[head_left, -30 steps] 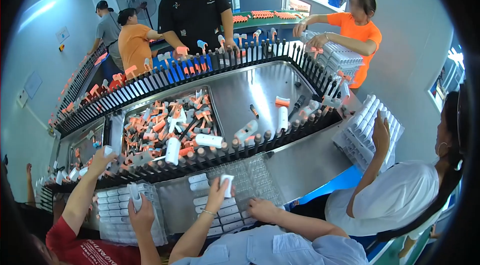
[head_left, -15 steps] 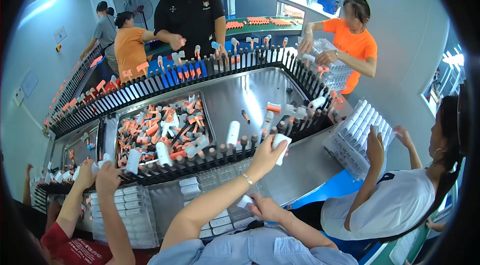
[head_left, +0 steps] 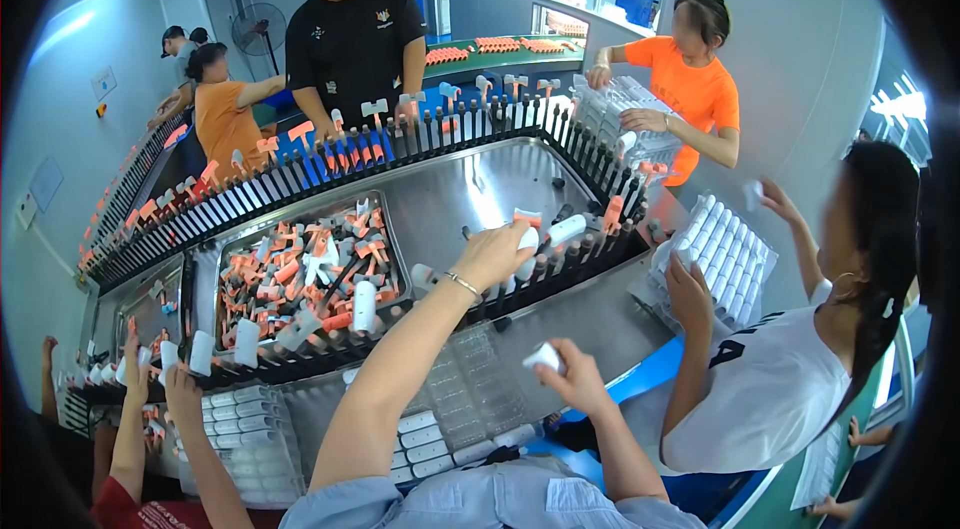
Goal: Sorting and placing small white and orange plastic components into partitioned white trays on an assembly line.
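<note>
My left hand (head_left: 490, 256) reaches out over the near row of black posts (head_left: 490, 297), its fingers closed on a white plastic shell (head_left: 528, 240) that partly hides behind them. Just past the fingertips is an orange-and-white piece (head_left: 527, 218), and another white shell (head_left: 567, 228) sits on a post to the right. Closer to my body, my right hand (head_left: 582, 381) grips a rounded white shell (head_left: 545, 358) between thumb and fingers, above the metal table edge. Below it lies a clear blister tray (head_left: 470, 379), with several white shells (head_left: 424, 444) at its near left.
A steel tray (head_left: 392, 254) holds a heap of orange, grey and white parts. Black posts ring the conveyor line. Stacked trays of white shells (head_left: 722, 259) stand at the right beside a person in white. Red-sleeved arms (head_left: 200, 439) work at the left; other people stand across.
My left hand has moved forward and left to the posts with the white shell. My right hand has moved up and right, still holding a shell. Parts on the posts have shifted left.
</note>
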A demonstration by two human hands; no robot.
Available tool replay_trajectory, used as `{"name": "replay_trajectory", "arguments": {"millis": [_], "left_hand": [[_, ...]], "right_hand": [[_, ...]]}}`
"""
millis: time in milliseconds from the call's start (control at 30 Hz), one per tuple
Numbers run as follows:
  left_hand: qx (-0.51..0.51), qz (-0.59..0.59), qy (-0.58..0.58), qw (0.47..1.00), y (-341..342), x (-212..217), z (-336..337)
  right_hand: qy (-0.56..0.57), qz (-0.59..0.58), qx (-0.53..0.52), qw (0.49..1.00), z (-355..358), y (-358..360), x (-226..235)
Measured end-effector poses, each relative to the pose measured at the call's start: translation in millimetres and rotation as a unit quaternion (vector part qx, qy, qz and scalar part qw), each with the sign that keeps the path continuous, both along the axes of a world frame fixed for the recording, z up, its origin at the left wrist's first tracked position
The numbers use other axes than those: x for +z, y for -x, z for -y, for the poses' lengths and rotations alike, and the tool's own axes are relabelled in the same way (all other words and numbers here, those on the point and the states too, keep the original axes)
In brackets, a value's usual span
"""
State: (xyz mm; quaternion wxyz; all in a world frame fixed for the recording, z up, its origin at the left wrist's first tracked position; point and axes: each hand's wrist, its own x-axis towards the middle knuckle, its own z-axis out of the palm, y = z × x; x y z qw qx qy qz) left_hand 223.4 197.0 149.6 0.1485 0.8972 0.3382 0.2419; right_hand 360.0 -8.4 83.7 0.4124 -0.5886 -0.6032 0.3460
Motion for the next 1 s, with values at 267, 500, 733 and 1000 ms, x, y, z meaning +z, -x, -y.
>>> {"name": "replay_trajectory", "arguments": {"millis": [267,500,733,1000], "left_hand": [[0.008,-0.043,0.050,0.998,78.7,-2.8,20.2],[0.119,-0.099,0.056,0.986,95.0,-4.6,27.5],[0.312,-0.070,-0.026,0.947,126.3,-21.4,53.4],[0.389,0.063,-0.174,0.903,184.2,-36.0,87.1]], "right_hand": [[-0.160,0.048,-0.206,0.964,-71.3,-48.0,39.3],[-0.214,0.285,0.034,0.934,-152.1,-69.6,76.3],[-0.106,0.446,0.056,0.887,-201.5,-11.2,50.5],[-0.160,0.379,-0.005,0.911,-147.1,47.1,39.2]]}}
